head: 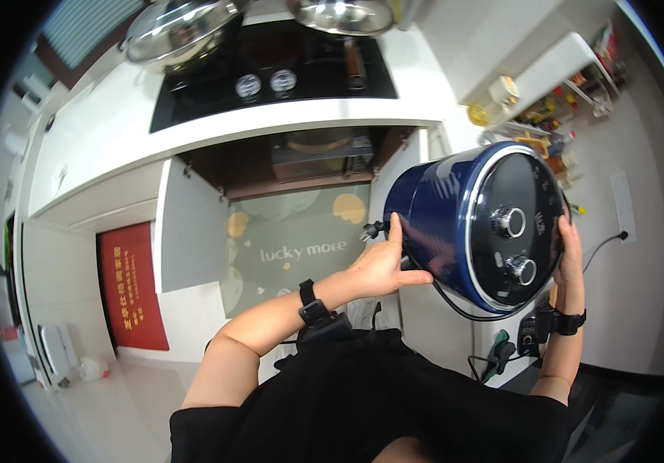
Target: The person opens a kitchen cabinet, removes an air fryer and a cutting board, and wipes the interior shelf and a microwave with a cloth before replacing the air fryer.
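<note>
A dark blue air fryer (430, 197) is tilted, with its glossy black control face and two silver-rimmed knobs turned towards me. My left hand (387, 263) grips its near left side, thumb and fingers spread along the blue shell. On the opposite side, the fingers of my right hand (569, 252) press against the rim of the control face; part of that hand is hidden. The black power plug (371, 231) sticks out just beyond my left fingers. Below the body hangs a loop of black cord (453, 312).
A lower cabinet stands open, its left door (187, 226) swung out and a dark appliance (320, 156) inside. On the cooktop (205, 98) sit a lidded pot (179, 35) and a pan (343, 14). A printed floor mat (297, 278) lies below. Condiment racks (546, 116) line the right wall.
</note>
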Demonstrator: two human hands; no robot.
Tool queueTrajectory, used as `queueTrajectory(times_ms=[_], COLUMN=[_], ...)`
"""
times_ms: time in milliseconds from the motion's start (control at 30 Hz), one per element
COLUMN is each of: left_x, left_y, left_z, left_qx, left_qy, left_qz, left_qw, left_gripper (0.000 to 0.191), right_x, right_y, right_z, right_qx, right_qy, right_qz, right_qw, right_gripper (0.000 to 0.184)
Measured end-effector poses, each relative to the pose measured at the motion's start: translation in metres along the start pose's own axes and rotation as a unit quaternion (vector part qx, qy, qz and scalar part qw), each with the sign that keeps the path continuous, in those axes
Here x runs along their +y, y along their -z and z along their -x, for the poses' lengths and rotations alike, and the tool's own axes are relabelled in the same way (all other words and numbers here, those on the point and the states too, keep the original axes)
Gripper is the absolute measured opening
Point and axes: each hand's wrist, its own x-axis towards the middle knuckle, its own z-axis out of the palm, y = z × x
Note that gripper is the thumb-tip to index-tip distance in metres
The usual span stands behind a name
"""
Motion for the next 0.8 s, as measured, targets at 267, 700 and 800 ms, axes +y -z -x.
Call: queueTrajectory(times_ms=[267,700,800], left_x=[-0.167,-0.337,-0.372], left_y=[0.017,0.014,0.02], left_z=[0.104,0.133,0.114], left_qx=[0.176,0.319,0.406], left_qy=[0.039,0.201,0.183], left_qz=[-0.023,0.16,0.289], left_qw=[0.983,0.912,0.848], left_gripper=[0.123,0.122,0.123], right_x=[0.104,0.258,0.286], right_y=[-0.171,-0.397,-0.447], right_z=[-0.044,-0.158,-0.185], right_qx=[-0.148,-0.356,-0.397], right_qy=[-0.121,-0.194,-0.147], right_qz=[0.043,0.096,0.109], right_qw=[0.981,0.909,0.899], right_gripper=[0.048,0.046,0.044])
